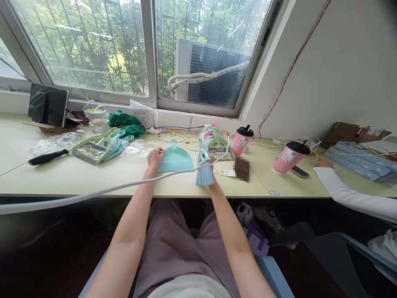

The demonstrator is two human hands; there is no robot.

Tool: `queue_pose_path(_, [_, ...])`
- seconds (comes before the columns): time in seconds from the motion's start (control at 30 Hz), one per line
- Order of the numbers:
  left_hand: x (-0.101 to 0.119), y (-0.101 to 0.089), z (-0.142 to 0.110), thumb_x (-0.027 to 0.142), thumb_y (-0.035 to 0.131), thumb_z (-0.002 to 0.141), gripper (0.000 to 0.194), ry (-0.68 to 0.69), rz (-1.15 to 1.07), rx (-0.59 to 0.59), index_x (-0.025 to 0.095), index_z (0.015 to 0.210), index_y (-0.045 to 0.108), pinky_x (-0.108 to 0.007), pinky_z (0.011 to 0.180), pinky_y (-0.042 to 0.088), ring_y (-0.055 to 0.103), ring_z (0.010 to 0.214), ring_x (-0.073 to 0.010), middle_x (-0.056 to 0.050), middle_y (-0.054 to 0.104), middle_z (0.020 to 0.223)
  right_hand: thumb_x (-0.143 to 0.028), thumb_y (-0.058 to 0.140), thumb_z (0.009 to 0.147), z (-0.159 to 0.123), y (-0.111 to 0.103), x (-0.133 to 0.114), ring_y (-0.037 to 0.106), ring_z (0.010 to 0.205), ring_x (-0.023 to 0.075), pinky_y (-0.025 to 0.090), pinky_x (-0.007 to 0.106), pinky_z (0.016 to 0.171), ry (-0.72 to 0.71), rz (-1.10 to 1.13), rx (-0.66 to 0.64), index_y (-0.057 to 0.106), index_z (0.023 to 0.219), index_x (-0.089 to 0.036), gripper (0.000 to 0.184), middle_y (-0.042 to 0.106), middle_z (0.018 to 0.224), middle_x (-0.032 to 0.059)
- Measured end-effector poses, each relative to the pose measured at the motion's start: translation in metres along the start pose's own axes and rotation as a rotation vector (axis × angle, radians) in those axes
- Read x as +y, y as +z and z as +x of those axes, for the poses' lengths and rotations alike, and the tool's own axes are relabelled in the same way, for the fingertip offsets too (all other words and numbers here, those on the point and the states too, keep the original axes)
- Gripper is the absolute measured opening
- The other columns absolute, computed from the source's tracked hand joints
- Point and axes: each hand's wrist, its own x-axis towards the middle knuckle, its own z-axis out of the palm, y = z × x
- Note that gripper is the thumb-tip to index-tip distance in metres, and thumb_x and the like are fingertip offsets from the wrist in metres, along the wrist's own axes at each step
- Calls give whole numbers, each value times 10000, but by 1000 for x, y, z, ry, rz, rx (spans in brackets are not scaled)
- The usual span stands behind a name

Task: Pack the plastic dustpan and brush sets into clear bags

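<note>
Dustpan (175,159), turquoise, rests mid-desk (118,184), handle toward the window (93,45). Left to right: black-handled tool (48,157), then packaged brush sets (91,151). Left hand (155,158) sits at the dustpan's left edge, fingers curled; whether its grip is closed on the rim cannot be told. Blue-bristled brush (204,177) is right of the dustpan, bristles toward the near edge, gripped by the right hand (212,157), partly hidden behind it. Farther right stand two pink cups (240,144).

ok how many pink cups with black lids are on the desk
2: one pink cup to the right of the blue brush, the other pink cup farther right, beside a phone.
</note>
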Motion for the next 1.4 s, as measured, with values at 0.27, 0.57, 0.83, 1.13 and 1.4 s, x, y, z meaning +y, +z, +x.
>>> queue_pose_path(0.27, [-2, 7, -2, 305, 615, 820, 223, 17, -40, -122, 197, 632, 667, -336, 873, 435, 623, 959, -296, -129, 717, 849, -315, 409, 991, -20, -56, 25, 693, 740, 251, 485, 320, 684, 74, -774, -224, 734, 802, -91, 437, 716, 790, 183])
queue_pose_path(0.57, [22, -4, -14, 315, 385, 957, 364, 343, -120, -17, 177, 941, 722, -289, 826, 468, 631, 894, -210, -88, 696, 1039, -374, 517, 953, 0, -82, 36, 698, 893, 230, 491, 291, 749, 166, -658, -266, 753, 1028, -216, 294, 751, 962, 99])
queue_pose_path(0.83, [10, 4, -8, 334, 477, 920, 321, 277, 31, 25, 142, 1019, 714, -370, 945, 450, 607, 1027, -267, -143, 674, 1083, -414, 745, 794, 14, -83, 65, 627, 1076, 246, 462, 285, 810, 155, -645, -609, 791, 933, -245, 223, 743, 1070, 58])
queue_pose_path(1.13, [1, 10, -5, 153, 549, 772, 184, 170, 75, -138, 169, 787, 731, -394, 918, 454, 631, 982, -309, -147, 735, 918, -288, 513, 952, 2, -78, 62, 636, 937, 270, 402, 428, 925, -144, -589, -335, 645, 1115, -126, 265, 712, 997, 150])
queue_pose_path(1.4, [19, 11, -4, 412, 599, 806, 299, 106, -416, -110, 172, 972, 667, -333, 789, 471, 640, 870, -241, -97, 719, 911, -459, 485, 944, 11, -51, 27, 649, 740, 204, 489, 314, 695, -41, 382, -4, 638, 1009, -183, 323, 692, 800, 60])
